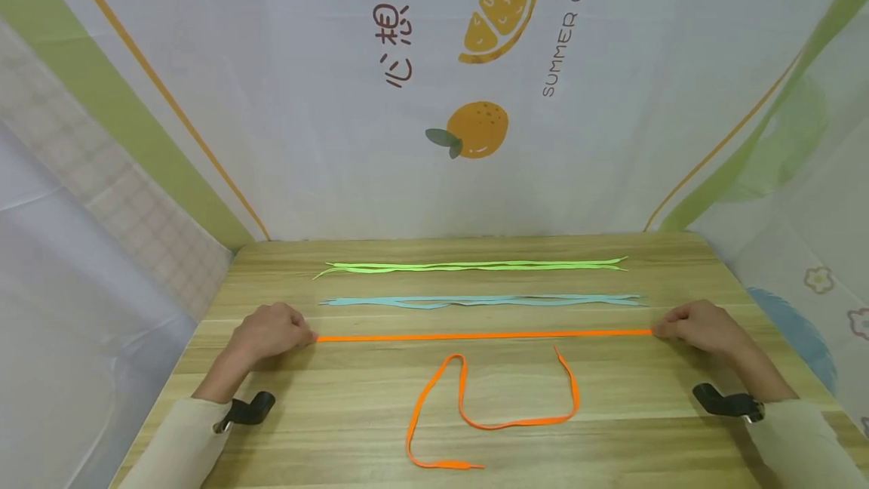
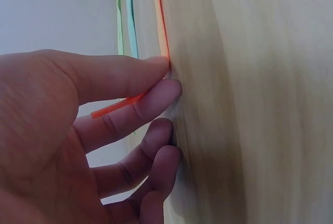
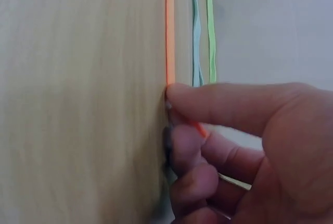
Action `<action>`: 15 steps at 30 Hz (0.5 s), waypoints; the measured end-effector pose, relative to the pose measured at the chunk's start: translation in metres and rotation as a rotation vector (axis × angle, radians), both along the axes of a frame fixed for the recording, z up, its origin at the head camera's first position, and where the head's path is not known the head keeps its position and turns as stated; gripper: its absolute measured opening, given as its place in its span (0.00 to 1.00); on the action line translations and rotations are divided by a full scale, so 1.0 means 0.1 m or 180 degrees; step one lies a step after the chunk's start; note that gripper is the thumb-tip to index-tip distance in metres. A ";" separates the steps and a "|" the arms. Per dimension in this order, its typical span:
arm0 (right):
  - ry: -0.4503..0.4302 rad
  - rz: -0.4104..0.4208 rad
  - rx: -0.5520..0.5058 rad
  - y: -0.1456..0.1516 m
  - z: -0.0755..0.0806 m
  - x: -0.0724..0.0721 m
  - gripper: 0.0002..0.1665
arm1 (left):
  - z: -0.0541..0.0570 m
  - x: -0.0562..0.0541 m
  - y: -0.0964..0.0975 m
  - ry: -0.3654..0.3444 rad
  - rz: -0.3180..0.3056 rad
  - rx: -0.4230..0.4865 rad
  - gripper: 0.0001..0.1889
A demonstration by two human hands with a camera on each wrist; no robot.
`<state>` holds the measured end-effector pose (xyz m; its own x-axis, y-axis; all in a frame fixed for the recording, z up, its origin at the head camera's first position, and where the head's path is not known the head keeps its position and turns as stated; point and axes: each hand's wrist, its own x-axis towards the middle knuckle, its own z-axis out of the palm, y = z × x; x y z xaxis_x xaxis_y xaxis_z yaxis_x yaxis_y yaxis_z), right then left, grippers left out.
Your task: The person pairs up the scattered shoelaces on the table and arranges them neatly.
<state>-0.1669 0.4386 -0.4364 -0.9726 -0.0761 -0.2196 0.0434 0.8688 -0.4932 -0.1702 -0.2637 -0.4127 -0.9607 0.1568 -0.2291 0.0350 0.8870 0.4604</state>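
An orange shoelace runs straight and taut across the table between both hands. My left hand pinches its left end between thumb and index finger; in the left wrist view the lace's tip sticks out past the thumb along the index finger. At the other end, my right hand pinches the lace the same way, and a short orange end shows below the thumb in the right wrist view. Nearer the front, a second orange shoelace lies loose in a wavy curve.
Beyond the taut lace, several light blue shoelaces lie side by side, stretched left to right. Farther back are several neon green shoelaces, laid parallel to them. A printed white cloth hangs behind the wooden table.
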 end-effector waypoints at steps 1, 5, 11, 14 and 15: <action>0.0003 -0.0009 -0.0025 -0.01 0.00 0.00 0.23 | 0.00 0.00 0.00 0.0004 -0.0001 0.0013 0.14; 0.0025 0.0015 -0.0125 -0.03 -0.02 -0.02 0.21 | -0.01 -0.01 0.01 0.0011 -0.0006 0.0011 0.12; 0.0074 0.0049 -0.0173 -0.05 -0.04 -0.03 0.15 | 0.01 -0.01 0.02 0.0002 0.0039 -0.0056 0.11; 0.0089 0.0065 -0.0167 -0.04 -0.05 -0.03 0.15 | 0.02 -0.01 0.02 0.0005 0.0070 -0.0058 0.13; 0.0089 0.0068 -0.0166 -0.03 -0.05 -0.03 0.15 | 0.03 0.00 0.02 0.0014 0.0078 -0.0051 0.13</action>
